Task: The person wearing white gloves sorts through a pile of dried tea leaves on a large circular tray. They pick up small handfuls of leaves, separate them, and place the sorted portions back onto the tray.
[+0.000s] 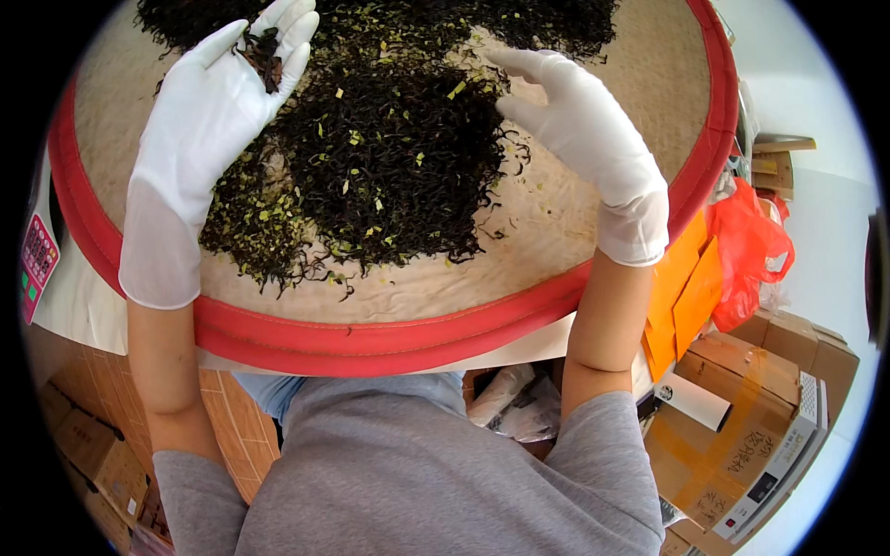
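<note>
Dark, twisted dried tea leaves mixed with yellow-green bits lie heaped on a large round tray with a beige cloth surface and a red fabric rim. My left hand, in a white glove, is turned palm up at the upper left. A small clump of dark leaves rests in its cupped fingers. On the other side of the heap is my right hand, also gloved in white. Its thumb and fingers are apart and slightly bent beside the leaves, with nothing seen in them.
Orange sheets and a red plastic bag lie right of the tray. Cardboard boxes stand at the lower right, others at the lower left. A pink device with buttons sits at the left edge.
</note>
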The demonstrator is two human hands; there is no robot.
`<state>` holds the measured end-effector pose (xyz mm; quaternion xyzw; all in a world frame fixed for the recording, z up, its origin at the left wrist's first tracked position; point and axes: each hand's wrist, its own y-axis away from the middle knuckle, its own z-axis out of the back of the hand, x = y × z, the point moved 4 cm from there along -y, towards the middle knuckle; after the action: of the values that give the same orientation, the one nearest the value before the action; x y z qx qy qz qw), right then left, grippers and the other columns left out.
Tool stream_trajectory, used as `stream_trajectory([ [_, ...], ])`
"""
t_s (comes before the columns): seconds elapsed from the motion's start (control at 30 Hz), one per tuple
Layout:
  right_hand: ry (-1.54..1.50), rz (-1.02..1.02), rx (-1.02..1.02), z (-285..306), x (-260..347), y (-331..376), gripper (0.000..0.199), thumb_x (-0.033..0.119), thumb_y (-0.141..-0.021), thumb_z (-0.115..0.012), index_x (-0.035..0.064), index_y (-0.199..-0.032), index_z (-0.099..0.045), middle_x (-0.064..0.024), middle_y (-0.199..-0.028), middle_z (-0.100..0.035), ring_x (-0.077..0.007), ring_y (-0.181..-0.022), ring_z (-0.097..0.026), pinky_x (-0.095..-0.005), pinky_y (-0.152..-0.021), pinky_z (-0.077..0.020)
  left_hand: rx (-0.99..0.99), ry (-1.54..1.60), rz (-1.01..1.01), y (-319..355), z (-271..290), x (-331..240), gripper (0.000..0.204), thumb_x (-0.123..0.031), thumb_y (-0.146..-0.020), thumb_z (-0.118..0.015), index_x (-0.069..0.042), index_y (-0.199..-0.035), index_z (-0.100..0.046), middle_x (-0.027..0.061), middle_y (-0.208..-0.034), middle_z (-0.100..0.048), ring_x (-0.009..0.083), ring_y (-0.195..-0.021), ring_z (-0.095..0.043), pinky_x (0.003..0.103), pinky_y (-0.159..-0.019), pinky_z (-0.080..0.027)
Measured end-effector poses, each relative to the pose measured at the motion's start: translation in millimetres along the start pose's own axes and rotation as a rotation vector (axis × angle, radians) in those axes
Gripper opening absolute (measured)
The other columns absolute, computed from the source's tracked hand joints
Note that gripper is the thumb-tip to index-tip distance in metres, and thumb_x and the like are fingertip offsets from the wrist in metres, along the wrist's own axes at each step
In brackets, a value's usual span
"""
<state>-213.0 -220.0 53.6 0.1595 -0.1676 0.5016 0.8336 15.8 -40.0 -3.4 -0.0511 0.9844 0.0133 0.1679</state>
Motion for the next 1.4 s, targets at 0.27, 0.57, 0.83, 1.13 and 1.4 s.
stream_trajectory([
  [0.27, 0.029, 0.29, -0.077, -57.9, 29.4, -7.3, 0.059, 0.016, -0.075, -0.079, 0.0062, -0.129, -0.059, -0.0217, -0.115, -0.061, -0.0385, -0.106, -0.061, -0.0422, -0.095, -0.0506, -0.014, -0.013, -0.003, -0.4, 1.3, 1.8, 0.045, -0.012, -0.107, -0.033, 0.001, -0.15, -0.035, 0.009, -0.15, -0.046, 0.0202, -0.135, -0.046, 0.036, -0.113, -0.038],
  [0.57, -0.366, 0.059, -0.052, -15.5, 24.6, -11.1, 0.036, 0.028, -0.092, -0.074, 0.0028, -0.117, -0.067, 0.0033, -0.09, -0.067, -0.0035, -0.083, -0.056, -0.0226, -0.076, -0.0493, 0.017, -0.001, 0.008, 1.4, 0.9, -1.3, 0.045, -0.013, -0.107, -0.034, 0.001, -0.149, -0.035, 0.0092, -0.15, -0.046, 0.0212, -0.136, -0.046, 0.037, -0.112, -0.039],
  [0.83, -0.694, 0.056, 0.011, -5.6, 27.0, -6.9, 0.033, 0.026, -0.09, -0.074, 0.0007, -0.11, -0.068, -0.0002, -0.085, -0.066, -0.0075, -0.076, -0.059, -0.0254, -0.071, -0.0502, -0.003, 0.007, 0.004, 0.8, 1.7, -0.6, 0.044, -0.013, -0.107, -0.034, 0.0, -0.149, -0.036, 0.0095, -0.149, -0.046, 0.0208, -0.135, -0.047, 0.037, -0.112, -0.04],
  [1.13, -0.631, 0.206, -0.038, 2.2, 28.9, 0.6, 0.04, 0.017, -0.087, -0.074, 0.0085, -0.125, -0.067, -0.0021, -0.098, -0.073, -0.0101, -0.082, -0.064, -0.0242, -0.077, -0.0528, 0.009, 0.008, 0.02, -0.6, 1.7, 0.6, 0.045, -0.013, -0.107, -0.033, 0.001, -0.149, -0.035, 0.0092, -0.15, -0.045, 0.0207, -0.135, -0.047, 0.037, -0.113, -0.039],
  [1.4, -0.151, -0.111, -0.065, 2.5, 12.2, -2.7, 0.04, 0.02, -0.091, -0.069, 0.0088, -0.13, -0.064, -0.0092, -0.11, -0.072, -0.0127, -0.093, -0.064, -0.0249, -0.085, -0.0503, 0.021, 0.001, 0.019, -0.1, 1.1, -0.2, 0.045, -0.013, -0.107, -0.034, 0.001, -0.15, -0.034, 0.0095, -0.149, -0.046, 0.0212, -0.135, -0.048, 0.037, -0.112, -0.04],
])
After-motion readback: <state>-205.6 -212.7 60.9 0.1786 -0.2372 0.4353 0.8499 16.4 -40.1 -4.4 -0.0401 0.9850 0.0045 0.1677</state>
